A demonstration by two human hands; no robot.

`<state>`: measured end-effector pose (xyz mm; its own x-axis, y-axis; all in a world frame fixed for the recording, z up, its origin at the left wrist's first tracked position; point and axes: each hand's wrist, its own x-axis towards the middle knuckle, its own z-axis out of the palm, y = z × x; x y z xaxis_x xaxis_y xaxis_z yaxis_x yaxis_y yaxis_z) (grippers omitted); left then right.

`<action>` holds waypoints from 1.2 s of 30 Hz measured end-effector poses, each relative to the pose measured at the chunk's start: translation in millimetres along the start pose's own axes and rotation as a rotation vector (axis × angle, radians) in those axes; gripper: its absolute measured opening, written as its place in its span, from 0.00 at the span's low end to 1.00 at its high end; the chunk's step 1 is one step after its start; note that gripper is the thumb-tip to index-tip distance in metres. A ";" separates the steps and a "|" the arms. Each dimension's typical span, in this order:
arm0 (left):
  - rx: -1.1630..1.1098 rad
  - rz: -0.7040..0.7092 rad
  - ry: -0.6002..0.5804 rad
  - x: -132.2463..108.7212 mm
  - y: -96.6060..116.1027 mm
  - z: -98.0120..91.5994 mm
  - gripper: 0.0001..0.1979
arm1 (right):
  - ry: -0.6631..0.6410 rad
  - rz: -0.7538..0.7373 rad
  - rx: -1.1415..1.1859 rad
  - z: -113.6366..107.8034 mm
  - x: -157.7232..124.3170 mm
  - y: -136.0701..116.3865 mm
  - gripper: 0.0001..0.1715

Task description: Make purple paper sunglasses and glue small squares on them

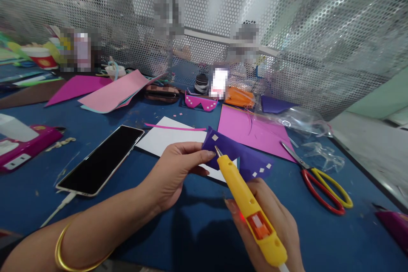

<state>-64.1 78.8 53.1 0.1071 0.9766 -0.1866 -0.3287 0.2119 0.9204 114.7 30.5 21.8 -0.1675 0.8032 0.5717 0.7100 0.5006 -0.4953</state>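
My left hand (178, 170) pinches the left end of a purple paper piece (237, 153) between thumb and fingers. Small white squares dot its left end and its lower right part. My right hand (267, 216) is wrapped round a yellow glue gun (239, 187), whose metal tip points up and left, over the purple piece near my left thumb. Whether the tip touches the paper cannot be made out. Beneath the purple piece lies white paper (159, 136), with a thin pink strip (175, 127) across it.
A phone (102, 159) with a cable lies at left, beside a magenta box (28, 144). Red-and-yellow scissors (325, 189) rest at right by pink paper (255, 129). Pink paper glasses (200, 102) stand behind, before a perforated metal screen (204, 12).
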 end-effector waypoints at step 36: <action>-0.006 0.003 -0.012 0.6 -1.8 -1.4 0.04 | 0.006 0.060 0.004 1.2 -1.0 -1.3 0.20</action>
<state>-64.7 79.1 50.8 0.1176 0.9767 -0.1793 -0.3350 0.2090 0.9188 113.1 29.4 21.1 -0.1200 0.8300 0.5448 0.7160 0.4525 -0.5316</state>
